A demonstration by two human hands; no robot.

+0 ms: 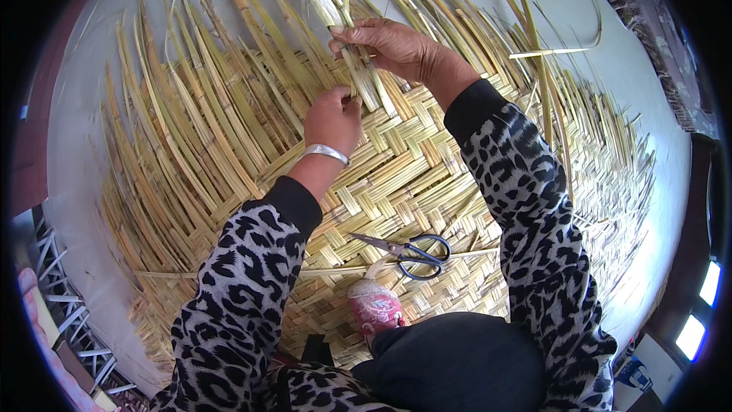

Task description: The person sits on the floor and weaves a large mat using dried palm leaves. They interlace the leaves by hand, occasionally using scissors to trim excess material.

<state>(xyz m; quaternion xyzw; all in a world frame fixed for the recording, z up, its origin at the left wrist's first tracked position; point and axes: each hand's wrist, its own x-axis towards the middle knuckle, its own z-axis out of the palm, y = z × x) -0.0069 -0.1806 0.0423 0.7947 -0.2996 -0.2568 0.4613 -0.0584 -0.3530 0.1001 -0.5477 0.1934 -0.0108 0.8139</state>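
Observation:
Split reed strips point(364, 76) stand up from the far edge of a woven reed mat point(412, 175). My right hand point(389, 47) grips several of them from the right, thumb and fingers closed round them. Lower and to the left, my left hand point(333, 120) is curled, its fingertips pinched at the base of the strips by the weave; a thin strip end seems to show at the fingers. Most of what the left fingers hold is hidden. A silver bracelet circles my left wrist.
Scissors with dark blue handles point(423, 256) lie partly opened on the mat. My foot in a pink patterned covering point(374, 307) rests on the weave. Long loose strips point(543, 69) cross at the right. Unwoven strip ends point(206, 107) fan out at the left over the pale floor point(76, 137).

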